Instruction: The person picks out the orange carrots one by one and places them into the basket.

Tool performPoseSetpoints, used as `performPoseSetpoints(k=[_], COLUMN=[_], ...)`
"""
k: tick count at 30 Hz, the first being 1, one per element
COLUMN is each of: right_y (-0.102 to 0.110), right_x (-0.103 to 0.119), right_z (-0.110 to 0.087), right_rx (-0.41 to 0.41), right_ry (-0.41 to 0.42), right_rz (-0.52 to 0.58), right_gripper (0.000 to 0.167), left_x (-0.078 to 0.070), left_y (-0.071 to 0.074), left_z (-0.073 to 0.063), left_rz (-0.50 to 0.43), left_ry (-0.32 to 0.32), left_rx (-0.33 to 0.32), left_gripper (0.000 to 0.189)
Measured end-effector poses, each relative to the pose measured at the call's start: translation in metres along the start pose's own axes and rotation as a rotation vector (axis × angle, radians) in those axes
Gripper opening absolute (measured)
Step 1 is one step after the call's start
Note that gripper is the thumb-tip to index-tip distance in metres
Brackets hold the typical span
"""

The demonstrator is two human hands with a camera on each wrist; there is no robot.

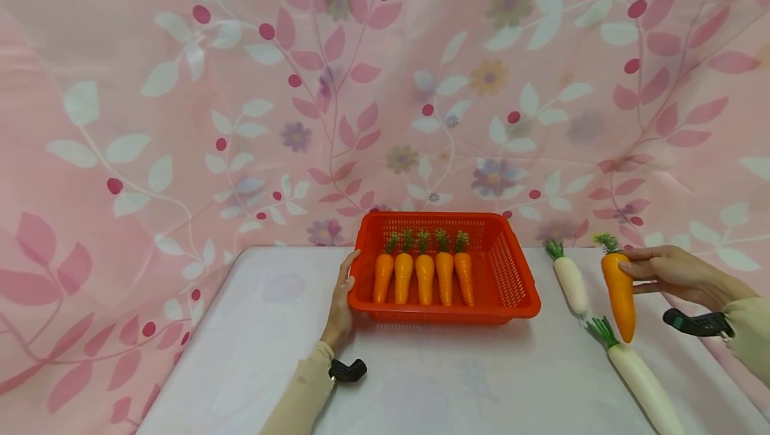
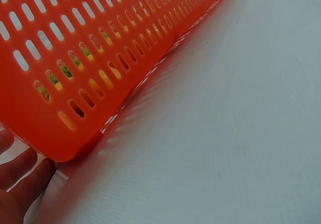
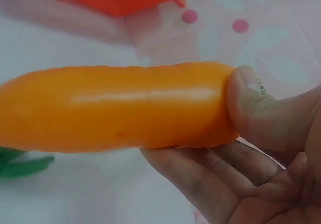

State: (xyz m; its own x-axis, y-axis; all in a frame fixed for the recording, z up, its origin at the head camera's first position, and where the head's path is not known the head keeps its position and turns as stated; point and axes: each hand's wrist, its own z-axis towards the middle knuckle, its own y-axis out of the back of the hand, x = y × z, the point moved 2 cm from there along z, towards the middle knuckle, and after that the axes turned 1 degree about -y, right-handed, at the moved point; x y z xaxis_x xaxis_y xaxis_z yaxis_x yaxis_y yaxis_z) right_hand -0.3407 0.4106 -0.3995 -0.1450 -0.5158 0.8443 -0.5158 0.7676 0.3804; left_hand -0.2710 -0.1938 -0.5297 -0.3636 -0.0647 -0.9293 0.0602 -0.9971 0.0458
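Observation:
My right hand [image 1: 686,274] pinches an orange toy carrot [image 1: 619,295] between thumb and fingers near its leafy top, above the table's right side; its tip points down. In the right wrist view the carrot [image 3: 120,108] lies across the picture, the thumb [image 3: 251,101] on its thick end. My left hand [image 1: 341,305] rests against the left side of a red plastic basket [image 1: 445,315], and in the left wrist view its fingers [image 2: 30,179] touch the corner. Several carrots [image 1: 424,278] lie side by side in the basket's left and middle, green tops toward the back.
Two white radishes with green leaves lie on the table's right: a smaller one [image 1: 570,281] beside the basket and a longer one [image 1: 644,381] nearer the front. A pale cloth covers the table [image 1: 252,328]. Behind it hangs a pink floral curtain [image 1: 385,87].

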Motion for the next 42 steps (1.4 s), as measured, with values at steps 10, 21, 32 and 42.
performPoseSetpoints(k=[10,21,32,42], right_y=[-0.020,-0.043,-0.070,-0.100], right_x=[0.031,0.076,0.108,0.120], right_z=[0.025,0.053,0.072,0.092], right_rx=[0.023,0.038,0.055,0.049], right_ry=[0.056,0.090,0.106,0.143], right_rz=[0.098,0.099,0.093,0.021], right_gripper=[0.057,0.066,0.066,0.066], left_x=[0.002,0.001,0.003,0.002], left_y=[0.000,0.000,0.000,-0.001], left_z=[0.000,0.000,0.000,0.000], left_rz=[-0.006,0.016,0.000,0.013], left_ry=[-0.008,-0.010,0.005,0.022], left_rx=[0.008,0.003,0.002,-0.007], left_gripper=[0.057,0.058,0.057,0.057])
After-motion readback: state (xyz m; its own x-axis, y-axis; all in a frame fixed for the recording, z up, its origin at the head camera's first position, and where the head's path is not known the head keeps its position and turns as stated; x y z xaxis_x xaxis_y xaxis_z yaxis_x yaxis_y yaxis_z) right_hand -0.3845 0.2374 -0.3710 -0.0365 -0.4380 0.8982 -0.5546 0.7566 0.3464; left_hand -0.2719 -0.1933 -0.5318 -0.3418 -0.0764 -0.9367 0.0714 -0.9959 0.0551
